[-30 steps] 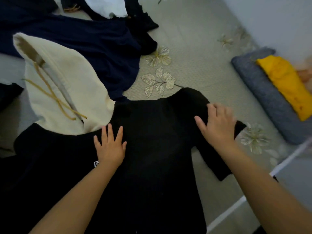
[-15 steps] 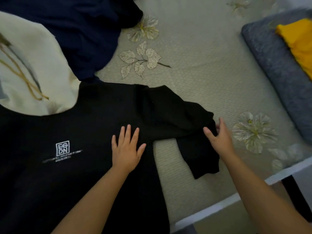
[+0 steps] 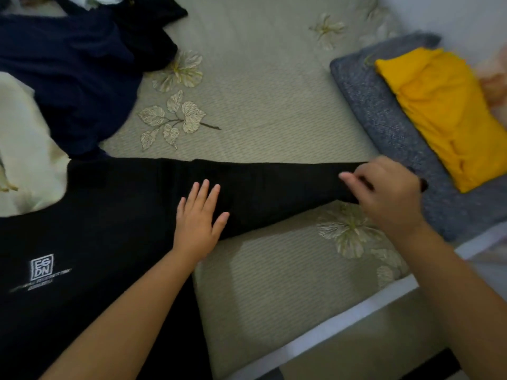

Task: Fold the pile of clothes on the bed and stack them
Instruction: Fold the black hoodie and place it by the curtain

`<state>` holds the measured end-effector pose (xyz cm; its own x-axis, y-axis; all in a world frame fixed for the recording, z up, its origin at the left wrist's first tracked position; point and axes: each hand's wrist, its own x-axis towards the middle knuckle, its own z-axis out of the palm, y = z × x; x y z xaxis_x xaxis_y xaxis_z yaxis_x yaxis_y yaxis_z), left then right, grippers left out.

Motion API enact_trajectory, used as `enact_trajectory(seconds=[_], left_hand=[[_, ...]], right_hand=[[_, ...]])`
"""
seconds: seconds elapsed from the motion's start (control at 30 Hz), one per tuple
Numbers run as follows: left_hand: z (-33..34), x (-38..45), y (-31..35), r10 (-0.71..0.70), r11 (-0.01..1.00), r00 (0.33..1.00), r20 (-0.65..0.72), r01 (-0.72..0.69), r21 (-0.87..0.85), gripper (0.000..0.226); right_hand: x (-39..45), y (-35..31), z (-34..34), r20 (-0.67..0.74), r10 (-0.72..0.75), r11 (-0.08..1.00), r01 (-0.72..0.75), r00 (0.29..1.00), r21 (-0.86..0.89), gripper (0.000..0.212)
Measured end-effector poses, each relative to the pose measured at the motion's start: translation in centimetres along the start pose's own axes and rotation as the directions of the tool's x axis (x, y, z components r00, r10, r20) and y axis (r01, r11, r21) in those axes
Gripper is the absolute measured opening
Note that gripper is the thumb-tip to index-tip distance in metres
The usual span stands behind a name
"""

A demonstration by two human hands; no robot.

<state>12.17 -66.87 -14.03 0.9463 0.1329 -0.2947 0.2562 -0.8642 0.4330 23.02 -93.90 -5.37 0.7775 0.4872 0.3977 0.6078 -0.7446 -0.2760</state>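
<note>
At the far left a cream hoodie (image 3: 26, 149) lies partly over the black sweatshirt (image 3: 90, 229), whose small white logo (image 3: 41, 266) faces up. Behind them a navy garment (image 3: 74, 78) is heaped on the bed (image 3: 260, 86). The sweatshirt's body is spread flat on the bed in front of me. My left hand (image 3: 197, 223) lies flat on it where the sleeve (image 3: 274, 187) begins, fingers straight and spread, holding nothing. The sleeve runs out straight to the right across the leaf-patterned sheet. My right hand (image 3: 384, 193) has its fingers curled round the cuff end, pinching the cloth. Just beyond it, at the right, a folded yellow garment (image 3: 439, 111) rests on a folded grey one (image 3: 384, 127).
</note>
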Motion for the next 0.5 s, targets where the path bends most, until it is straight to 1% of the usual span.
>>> enact_trajectory(seconds=[0.03, 0.07, 0.1, 0.13, 0.17, 0.23, 0.3, 0.33, 0.4, 0.43, 0.47, 0.5], left_hand=[[0.5, 0.4, 0.5, 0.02, 0.998, 0.996, 0.082, -0.024, 0.055, 0.069], [1.3, 0.6, 0.9, 0.022, 0.99, 0.982, 0.185, -0.047, 0.134, 0.063], [2.1, 0.7, 1.2, 0.004, 0.974, 0.959, 0.282, -0.067, 0.214, 0.061], [2.9, 0.7, 1.4, -0.024, 0.958, 0.938, 0.346, -0.078, 0.277, 0.061], [3.6, 0.7, 1.4, -0.046, 0.944, 0.927, 0.372, -0.082, 0.32, 0.062], [4.5, 0.7, 1.3, -0.071, 0.931, 0.932, 0.354, -0.066, 0.359, 0.062], [4.9, 0.7, 0.9, -0.06, 0.928, 0.943, 0.327, -0.068, 0.367, 0.064], [5.0, 0.6, 0.7, -0.039, 0.932, 0.952, 0.303, -0.074, 0.354, 0.068], [5.0, 0.5, 0.4, -0.005, 0.957, 0.979, 0.203, -0.054, 0.284, 0.074], [5.0, 0.5, 0.3, -0.019, 0.969, 0.99, 0.143, -0.017, 0.248, 0.074], [5.0, 0.6, 0.2, -0.05, 0.972, 0.994, 0.096, 0.026, 0.234, 0.073], [5.1, 0.8, 0.0, -0.09, 0.967, 0.993, 0.081, 0.068, 0.244, 0.073]], right_hand=[[-1.3, 0.5, 0.3, 0.102, 0.055, 0.998, -0.055, 0.993, 0.0, 0.037], [-2.6, 0.9, 0.9, 0.208, 0.155, 0.988, -0.156, 0.966, -0.011, 0.037], [-4.0, 1.1, 1.6, 0.298, 0.287, 0.956, -0.291, 0.91, -0.034, 0.036], [-5.2, 1.2, 2.5, 0.365, 0.41, 0.905, -0.423, 0.836, -0.049, 0.034], [-6.1, 1.4, 3.5, 0.387, 0.515, 0.845, -0.53, 0.765, -0.075, 0.036], [-6.7, 1.9, 4.9, 0.356, 0.666, 0.735, -0.659, 0.655, -0.161, 0.055], [-6.3, 2.5, 6.0, 0.32, 0.763, 0.638, -0.735, 0.561, -0.232, 0.073], [-6.0, 2.9, 6.8, 0.328, 0.795, 0.593, -0.765, 0.51, -0.249, 0.079], [-5.5, 3.7, 8.4, 0.359, 0.833, 0.523, -0.809, 0.42, -0.267, 0.086], [-5.3, 4.0, 9.2, 0.36, 0.851, 0.487, -0.831, 0.383, -0.268, 0.088], [-5.1, 4.2, 9.8, 0.35, 0.868, 0.455, -0.847, 0.353, -0.273, 0.09], [-5.1, 4.4, 10.3, 0.324, 0.881, 0.44, -0.849, 0.344, -0.294, 0.091]])
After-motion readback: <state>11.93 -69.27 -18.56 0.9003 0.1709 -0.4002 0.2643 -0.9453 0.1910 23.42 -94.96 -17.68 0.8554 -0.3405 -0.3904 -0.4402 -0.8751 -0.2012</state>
